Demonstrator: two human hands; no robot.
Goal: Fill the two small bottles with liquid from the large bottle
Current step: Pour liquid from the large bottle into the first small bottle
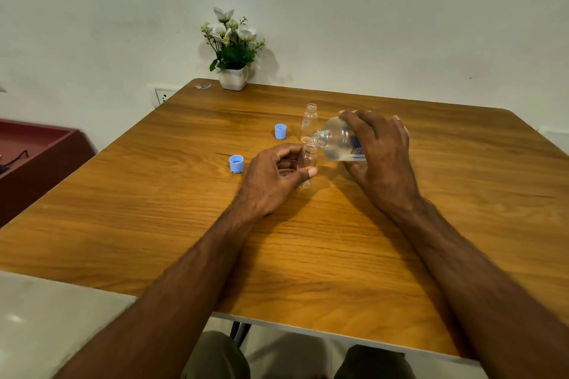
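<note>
Two hands work mid-table [184, 224]: the right hand [381, 160] grips the big bottle [337, 140], clear, part full, tipped with its mouth over the near vial [308, 163], which the left hand [274, 178] pinches upright. Behind stands the far vial [308, 121], clear glass, contents unclear. Both blue ribbed caps [280, 131] [236, 164] lie left on wood.

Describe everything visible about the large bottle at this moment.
The large bottle is clear plastic, uncapped, with a threaded neck and a partly hidden blue-printed label. It holds some clear liquid. The right hand grips its body from above, tipped nearly sideways, mouth pointing left at the rim of the small bottle held by the left hand.
</note>
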